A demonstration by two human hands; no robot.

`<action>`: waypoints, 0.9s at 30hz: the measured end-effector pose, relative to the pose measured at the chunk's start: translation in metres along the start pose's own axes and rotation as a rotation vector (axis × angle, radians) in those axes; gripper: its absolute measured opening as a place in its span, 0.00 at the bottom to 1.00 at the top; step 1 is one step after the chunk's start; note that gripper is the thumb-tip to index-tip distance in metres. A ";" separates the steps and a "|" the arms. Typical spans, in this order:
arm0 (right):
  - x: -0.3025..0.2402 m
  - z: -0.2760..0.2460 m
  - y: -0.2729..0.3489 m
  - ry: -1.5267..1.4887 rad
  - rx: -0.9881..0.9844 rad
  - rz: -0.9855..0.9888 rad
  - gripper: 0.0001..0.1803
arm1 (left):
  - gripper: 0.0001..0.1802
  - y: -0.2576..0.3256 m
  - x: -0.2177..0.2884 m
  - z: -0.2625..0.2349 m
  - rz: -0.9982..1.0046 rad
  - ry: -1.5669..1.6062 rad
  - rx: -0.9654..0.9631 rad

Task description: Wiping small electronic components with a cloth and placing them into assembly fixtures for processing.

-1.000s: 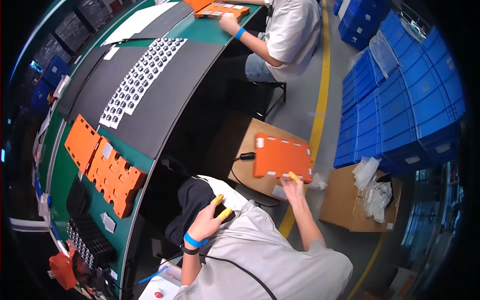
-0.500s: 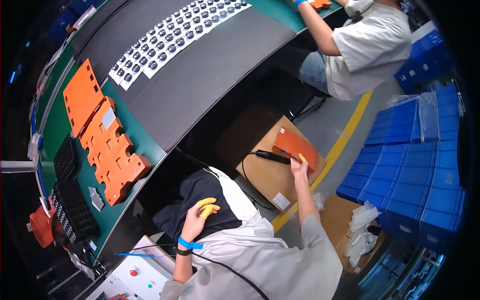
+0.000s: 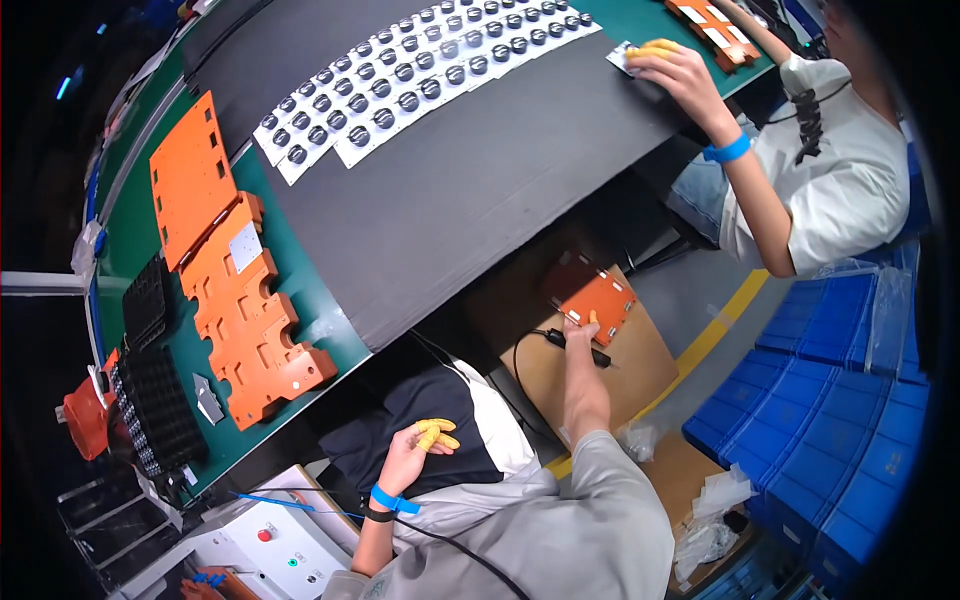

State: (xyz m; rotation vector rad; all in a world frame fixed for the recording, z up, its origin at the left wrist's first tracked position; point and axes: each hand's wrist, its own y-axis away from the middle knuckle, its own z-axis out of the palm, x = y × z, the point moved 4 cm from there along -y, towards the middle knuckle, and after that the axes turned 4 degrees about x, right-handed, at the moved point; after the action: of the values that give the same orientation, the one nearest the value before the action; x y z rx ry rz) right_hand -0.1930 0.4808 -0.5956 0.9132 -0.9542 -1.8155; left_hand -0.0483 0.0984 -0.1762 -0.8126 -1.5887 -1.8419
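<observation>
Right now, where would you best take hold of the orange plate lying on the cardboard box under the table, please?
Probably by the near long edge of the orange plate, from the person's side. It lies flat on the cardboard box, its far part in shadow under the table, and the right hand already reaches that edge. The left hand is free.

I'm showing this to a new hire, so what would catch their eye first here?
Probably the orange plates stacked on the green bench at left, and the white sheets of small black rings on the dark belt above. Next, the right hand reaching down to an orange plate on a cardboard box under the bench, while the left hand, with yellow fingertip covers, rests at the lap. A co-worker's hand works at top right.
</observation>
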 end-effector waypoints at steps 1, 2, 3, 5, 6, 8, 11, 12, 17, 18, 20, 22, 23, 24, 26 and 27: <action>0.002 -0.002 -0.010 0.018 -0.031 0.017 0.24 | 0.16 0.001 -0.001 -0.001 -0.022 0.013 0.000; 0.005 -0.009 -0.024 0.032 -0.006 0.007 0.24 | 0.17 0.001 -0.003 -0.003 -0.018 0.014 -0.007; 0.011 -0.017 -0.039 0.048 0.018 0.005 0.25 | 0.17 0.001 -0.002 -0.004 -0.010 0.014 -0.017; 0.000 -0.041 -0.080 0.255 0.081 -0.072 0.28 | 0.18 -0.001 -0.003 -0.005 -0.001 0.006 -0.054; -0.093 -0.037 -0.112 0.829 0.413 -0.395 0.31 | 0.18 -0.009 -0.003 0.001 0.020 0.077 -0.162; -0.048 -0.017 -0.154 0.561 0.242 -0.150 0.31 | 0.16 -0.008 -0.002 -0.001 0.005 0.077 -0.173; 0.005 -0.017 -0.158 0.610 0.239 -0.069 0.30 | 0.16 -0.006 0.001 -0.005 0.026 0.037 -0.159; 0.023 -0.004 -0.153 0.620 0.236 -0.050 0.30 | 0.16 -0.003 -0.001 -0.005 0.033 0.045 -0.130; -0.085 -0.003 -0.087 0.638 0.225 -0.072 0.29 | 0.09 0.038 0.080 -0.007 0.575 -0.662 0.017; -0.057 -0.016 -0.075 0.735 0.212 -0.012 0.29 | 0.11 0.062 0.094 -0.034 0.663 -0.613 0.133; -0.052 -0.039 -0.033 0.740 0.218 -0.002 0.28 | 0.14 0.110 0.137 -0.077 0.951 -0.556 0.376; -0.042 -0.044 0.010 0.714 0.225 -0.013 0.28 | 0.10 0.149 0.152 -0.120 0.985 -0.698 0.787; -0.023 -0.036 0.033 0.704 0.225 -0.015 0.27 | 0.09 0.160 0.156 -0.139 0.961 -0.809 0.988; -0.011 -0.031 0.054 0.693 0.227 -0.022 0.27 | 0.11 0.164 0.168 -0.151 0.911 -0.788 1.118; 0.020 -0.026 0.096 0.573 0.228 0.064 0.28 | 0.26 0.163 0.163 -0.182 0.737 -0.873 1.198; 0.019 -0.025 0.106 0.572 0.200 0.074 0.29 | 0.29 0.156 0.167 -0.191 0.742 -0.913 1.192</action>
State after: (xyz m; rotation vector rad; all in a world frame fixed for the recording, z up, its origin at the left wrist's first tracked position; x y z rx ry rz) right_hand -0.1414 0.4224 -0.5175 1.4035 -0.7901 -1.2955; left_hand -0.0553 -0.1166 0.0302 -1.3746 -2.0244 0.1820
